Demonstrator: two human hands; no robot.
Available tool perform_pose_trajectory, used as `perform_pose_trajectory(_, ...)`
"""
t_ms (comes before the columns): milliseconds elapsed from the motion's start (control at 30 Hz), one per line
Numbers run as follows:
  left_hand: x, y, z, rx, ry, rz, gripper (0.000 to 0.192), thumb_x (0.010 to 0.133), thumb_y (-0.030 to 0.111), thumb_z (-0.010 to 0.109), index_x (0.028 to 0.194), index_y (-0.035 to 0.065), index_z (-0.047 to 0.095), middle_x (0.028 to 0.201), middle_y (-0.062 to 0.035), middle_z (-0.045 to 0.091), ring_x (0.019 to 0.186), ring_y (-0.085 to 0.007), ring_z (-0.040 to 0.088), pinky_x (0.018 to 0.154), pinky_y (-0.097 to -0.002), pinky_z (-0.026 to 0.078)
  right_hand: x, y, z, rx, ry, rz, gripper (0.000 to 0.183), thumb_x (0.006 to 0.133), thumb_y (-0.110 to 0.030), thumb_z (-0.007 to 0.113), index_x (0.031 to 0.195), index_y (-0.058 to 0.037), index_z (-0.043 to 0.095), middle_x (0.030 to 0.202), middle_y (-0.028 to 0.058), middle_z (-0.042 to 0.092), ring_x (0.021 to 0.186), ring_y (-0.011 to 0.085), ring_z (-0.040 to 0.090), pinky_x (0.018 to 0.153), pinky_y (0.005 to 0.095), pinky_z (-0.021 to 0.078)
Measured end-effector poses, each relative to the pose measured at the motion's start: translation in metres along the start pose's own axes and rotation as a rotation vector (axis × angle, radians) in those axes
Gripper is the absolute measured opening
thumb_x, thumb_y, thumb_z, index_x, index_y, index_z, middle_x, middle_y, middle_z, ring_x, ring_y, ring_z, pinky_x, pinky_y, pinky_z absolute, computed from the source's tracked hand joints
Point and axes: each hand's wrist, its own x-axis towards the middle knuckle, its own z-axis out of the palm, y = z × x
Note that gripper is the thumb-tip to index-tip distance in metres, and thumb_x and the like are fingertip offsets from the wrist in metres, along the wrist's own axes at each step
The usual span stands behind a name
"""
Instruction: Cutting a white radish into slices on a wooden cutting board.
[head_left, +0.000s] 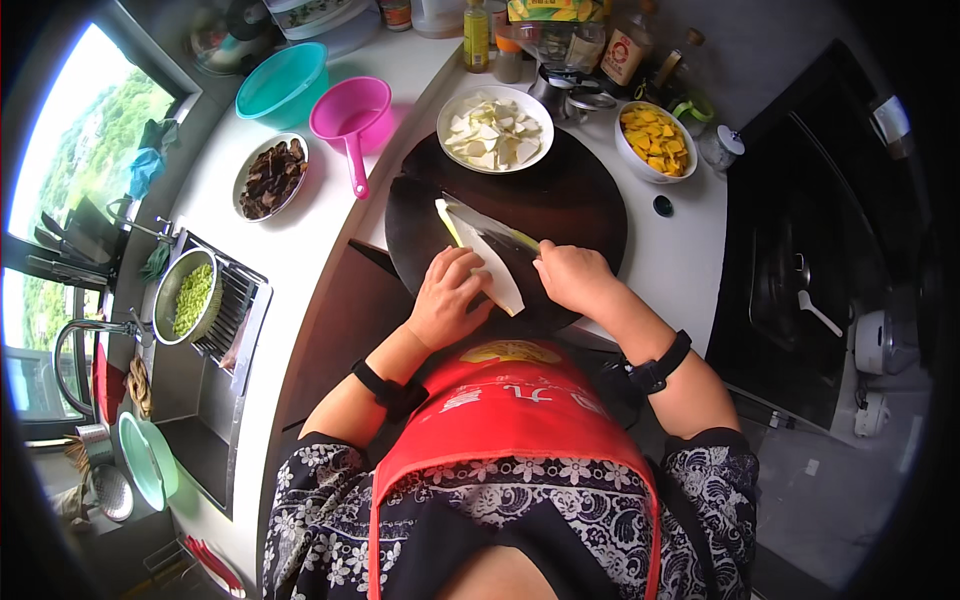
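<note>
My left hand (444, 296) grips a long pale vegetable wedge (504, 276) with a thin yellow-green skin edge, its pointed end towards me. In my right hand (574, 276) is a kitchen knife (499, 227), its blade slanting away to the left along the wedge's far side. Whether the edge has entered the flesh I cannot tell. Both are over a round dark chopping board (592, 191). At the board's far edge stands a white bowl (550, 140) of pale cut slices (495, 135).
Right of the board are a bowl of orange-yellow pieces (654, 139) and a small dark lid (662, 205). Bottles (475, 37) line the back. Leftward are a pink dipper (352, 112), a teal basin (281, 86), a plate of dark brown pieces (271, 178) and a sink (176, 382) with a colander (166, 300).
</note>
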Motion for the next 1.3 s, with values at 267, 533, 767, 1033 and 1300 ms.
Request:
perform_pose_trajectory(267,-0.005,-0.007,-0.008,-0.056,-0.107,0.036,0.036,0.062,0.014,0.069,0.092,0.0057,0.053,0.108,-0.0097,0.053,0.107,-0.0274,0.049,0.099,-0.0448,0.033,0.006,0.022,-0.004,0.061,-0.008,0.026,0.025,0.088,-0.028,0.048,0.086,-0.0039,0.053,0.078,0.018,0.062,0.077,0.0369,0.061,0.071,0.0468,0.0471)
perform_pose_trajectory(533,-0.009,-0.015,-0.007,-0.02,-0.119,0.106,0.044,0.061,0.017,0.072,0.099,0.0058,0.053,0.107,-0.0093,0.054,0.105,-0.0272,0.049,0.099,-0.0469,0.032,-0.013,0.015,-0.01,0.077,0.034,0.068,0.023,0.089,-0.027,0.048,0.084,-0.0055,0.052,0.073,0.0186,0.062,0.075,0.037,0.06,0.067,0.0475,0.0466)
perform_pose_trajectory(767,0.013,-0.009,0.002,0.043,-0.175,0.107,0.039,0.067,0.026,0.071,0.1,0.0108,0.058,0.109,-0.0068,0.052,0.108,-0.0258,0.047,0.102,-0.048,0.027,-0.062,0.023,-0.016,0.417,0.184,0.221,0.025,0.088,-0.028,0.05,0.083,-0.0027,0.05,0.07,0.0203,0.059,0.069,0.0403,0.057,0.059,0.0464,0.0444)
perform_pose_trajectory(1033,0.068,-0.007,0.021,0.035,-0.211,0.004,0.039,0.072,0.029,0.068,0.101,0.0064,0.055,0.114,-0.0151,0.05,0.103,-0.0343,0.049,0.089,-0.0455,0.04,-0.089,0.053,0.0,0.591,0.37,0.41,0.027,0.087,-0.027,0.053,0.079,-0.0013,0.049,0.065,0.0203,0.056,0.063,0.0409,0.055,0.055,0.0446,0.0424)
perform_pose_trajectory(1300,0.078,-0.008,0.018,-0.083,-0.29,-0.218,0.031,0.078,0.023,0.063,0.101,0.0034,0.055,0.088,-0.0126,0.055,0.087,-0.0325,0.053,0.074,-0.0384,0.045,-0.09,0.044,0.004,0.414,0.283,0.377,0.026,0.088,-0.027,0.051,0.077,-0.0031,0.048,0.066,0.0196,0.057,0.064,0.0408,0.055,0.056,0.048,0.0429)
